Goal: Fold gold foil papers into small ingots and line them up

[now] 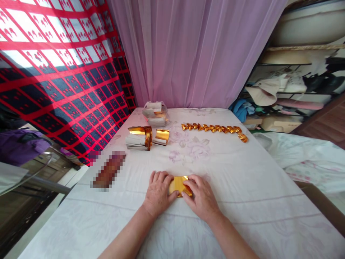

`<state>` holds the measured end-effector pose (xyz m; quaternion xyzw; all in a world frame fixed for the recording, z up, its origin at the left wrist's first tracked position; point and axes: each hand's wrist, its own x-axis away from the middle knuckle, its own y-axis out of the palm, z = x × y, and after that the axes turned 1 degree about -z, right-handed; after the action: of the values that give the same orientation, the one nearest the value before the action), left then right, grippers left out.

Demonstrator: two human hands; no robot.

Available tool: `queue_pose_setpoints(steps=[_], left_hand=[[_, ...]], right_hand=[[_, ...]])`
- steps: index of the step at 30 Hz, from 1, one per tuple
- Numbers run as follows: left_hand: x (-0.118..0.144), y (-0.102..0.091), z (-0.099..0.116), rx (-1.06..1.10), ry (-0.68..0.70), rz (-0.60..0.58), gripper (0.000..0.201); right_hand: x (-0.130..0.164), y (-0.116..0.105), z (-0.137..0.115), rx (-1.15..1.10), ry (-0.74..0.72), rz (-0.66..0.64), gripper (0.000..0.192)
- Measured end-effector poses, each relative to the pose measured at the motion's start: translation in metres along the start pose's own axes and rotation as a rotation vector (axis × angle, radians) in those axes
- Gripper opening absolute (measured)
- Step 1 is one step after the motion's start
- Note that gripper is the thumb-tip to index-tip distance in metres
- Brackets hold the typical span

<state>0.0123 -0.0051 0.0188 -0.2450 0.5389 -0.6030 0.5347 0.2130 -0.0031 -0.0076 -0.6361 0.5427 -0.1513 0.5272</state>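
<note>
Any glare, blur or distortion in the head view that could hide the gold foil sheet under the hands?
Head view: the gold foil sheet glints but is not washed out; both hands, left hand and right hand, are sharp. A pixelated patch masks something on the white floral tablecloth. Wide-angle bending shows at the edges, and the red patterned window covering is brightly backlit.

Our left hand (158, 190) and right hand (201, 196) rest on the near middle of the table (256, 201), pressing a foil sheet (178, 185) between them. Farther off, left of centre, lie two paper stacks (147, 138); behind them sits a bag (155, 112). A row of folded pieces (214, 128) lies far right.
</note>
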Motion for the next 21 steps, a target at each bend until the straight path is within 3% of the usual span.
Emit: queue_pose_setpoints(steps=[9,21], left_hand=[[-0.002,0.000,-0.002,-0.022,0.025,-0.004,0.038],[-0.003,0.000,-0.003,-0.024,0.027,-0.005,0.035]], right_hand=[[-0.006,-0.009,-0.010,-0.057,0.086,-0.027,0.014],[-0.007,-0.010,-0.016,0.022,0.141,-0.053,0.023]])
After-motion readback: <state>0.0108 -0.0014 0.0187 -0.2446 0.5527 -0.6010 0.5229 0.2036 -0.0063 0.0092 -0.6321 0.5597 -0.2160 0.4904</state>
